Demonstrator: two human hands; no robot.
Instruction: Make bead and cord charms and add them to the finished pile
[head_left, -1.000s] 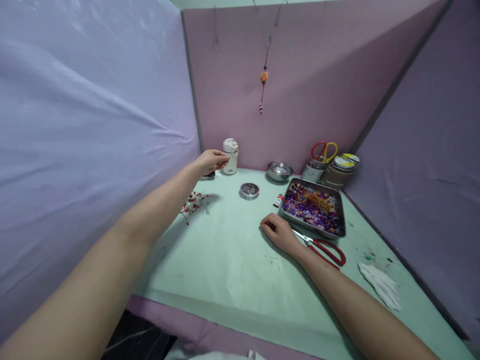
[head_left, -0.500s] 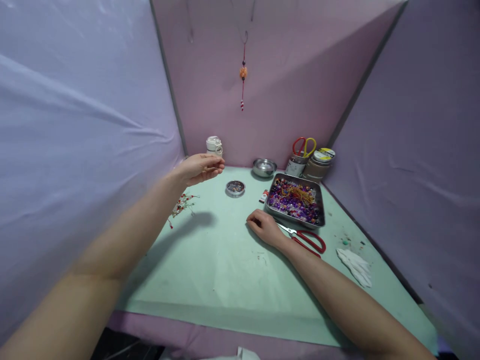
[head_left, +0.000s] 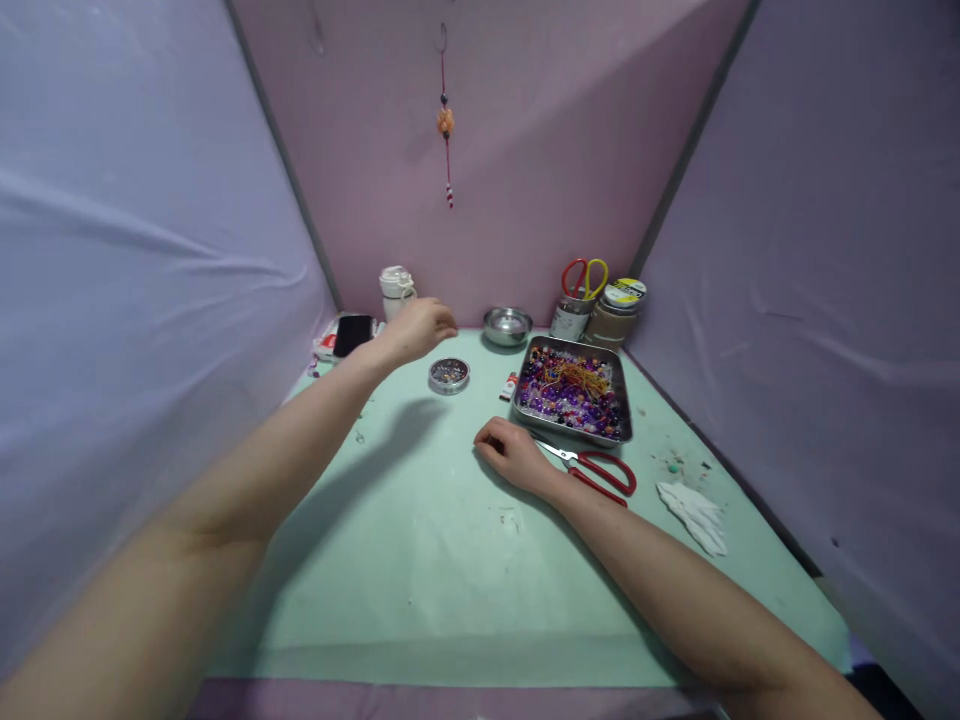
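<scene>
My left hand (head_left: pixel 417 328) hangs in the air over the back of the green table (head_left: pixel 420 540), just above and left of a small round tin of beads (head_left: pixel 448 374). I see only its back; the fingers curl downward and hide whatever may be between them. My right hand (head_left: pixel 510 456) rests on the table with its fingers curled under and nothing visible in it. It lies beside the front left corner of a metal tray of purple beads and orange thread (head_left: pixel 574 392). Red-handled scissors (head_left: pixel 600 470) lie right beside its wrist.
A white bottle (head_left: pixel 395 285), a phone (head_left: pixel 354 333), a steel bowl (head_left: pixel 507 325), a cup with scissors (head_left: pixel 576 300) and cord spools (head_left: pixel 616 305) line the back wall. A beaded ornament (head_left: pixel 445 120) hangs above. White tissue (head_left: pixel 694 505) lies at the right.
My left hand has drifted right from beside the white bottle to above the round tin. The view has swung left, showing the phone. My right hand has stayed put.
</scene>
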